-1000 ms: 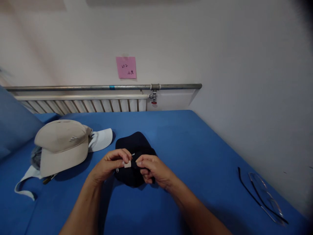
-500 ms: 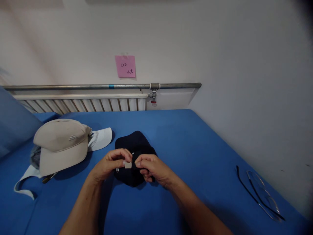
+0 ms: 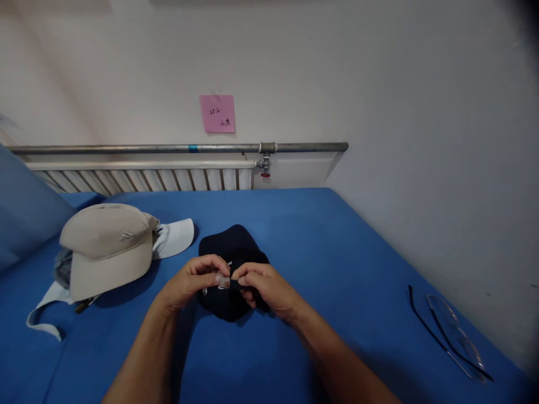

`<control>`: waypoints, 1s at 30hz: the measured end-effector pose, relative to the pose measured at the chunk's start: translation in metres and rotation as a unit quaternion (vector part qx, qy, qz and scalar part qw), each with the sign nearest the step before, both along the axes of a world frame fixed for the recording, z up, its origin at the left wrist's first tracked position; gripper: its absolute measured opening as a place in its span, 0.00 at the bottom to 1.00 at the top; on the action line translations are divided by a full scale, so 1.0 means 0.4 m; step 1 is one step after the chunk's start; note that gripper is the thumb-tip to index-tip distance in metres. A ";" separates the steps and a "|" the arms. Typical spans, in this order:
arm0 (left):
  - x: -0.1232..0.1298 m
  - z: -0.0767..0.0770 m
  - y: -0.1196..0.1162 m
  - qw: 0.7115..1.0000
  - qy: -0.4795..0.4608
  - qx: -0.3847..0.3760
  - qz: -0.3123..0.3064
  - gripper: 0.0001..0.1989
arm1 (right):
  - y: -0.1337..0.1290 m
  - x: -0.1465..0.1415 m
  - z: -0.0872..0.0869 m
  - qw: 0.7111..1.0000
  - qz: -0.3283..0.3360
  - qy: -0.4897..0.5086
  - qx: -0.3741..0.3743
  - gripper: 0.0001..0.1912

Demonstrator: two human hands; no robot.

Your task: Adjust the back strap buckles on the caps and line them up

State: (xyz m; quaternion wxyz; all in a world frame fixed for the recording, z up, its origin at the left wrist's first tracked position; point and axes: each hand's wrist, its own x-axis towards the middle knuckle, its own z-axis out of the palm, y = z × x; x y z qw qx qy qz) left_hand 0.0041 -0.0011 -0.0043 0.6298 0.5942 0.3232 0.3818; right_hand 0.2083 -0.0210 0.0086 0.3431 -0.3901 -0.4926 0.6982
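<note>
A dark navy cap [image 3: 231, 241] lies on the blue surface in front of me, partly covered by both hands. Thumb and fingers of my left hand [image 3: 200, 279] pinch a small metal buckle [image 3: 225, 283] over the cap. From the buckle's right side a short dark strap [image 3: 239, 285] runs to my right hand [image 3: 265, 285], whose thumb and forefinger are closed on it. Whether the strap passes through the buckle is too small to tell. A small metal ring [image 3: 205, 291] shows on the cap just below my left fingers.
Left of the cap, a beige cap [image 3: 112, 247] lies partly over a white cap [image 3: 177, 238] with a loose pale strap [image 3: 37, 320]. Eyeglasses [image 3: 452, 336] rest at the right by the wall. Behind the blue surface [image 3: 303, 224] run a radiator [image 3: 168, 179] and a metal pipe [image 3: 147, 150].
The buckle has tilted in my left fingers, and its face now looks shinier. More of the dark strap shows between my hands. The hands stay almost in place.
</note>
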 end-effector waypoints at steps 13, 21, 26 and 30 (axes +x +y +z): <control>0.000 -0.007 0.001 0.999 -0.042 -0.028 0.004 0.04 | -0.004 0.007 0.015 0.997 -0.036 -0.014 0.064 0.04; -0.023 0.001 0.001 0.994 -0.086 0.002 0.060 0.09 | 0.004 0.087 0.054 0.965 -0.034 -0.145 0.216 0.07; -0.037 0.010 0.002 0.986 -0.139 0.023 0.094 0.10 | 0.003 0.109 0.052 0.892 0.054 -0.251 0.372 0.15; -0.039 0.013 0.005 0.986 -0.129 0.004 0.103 0.09 | 0.001 0.093 0.034 0.855 0.040 -0.292 0.426 0.07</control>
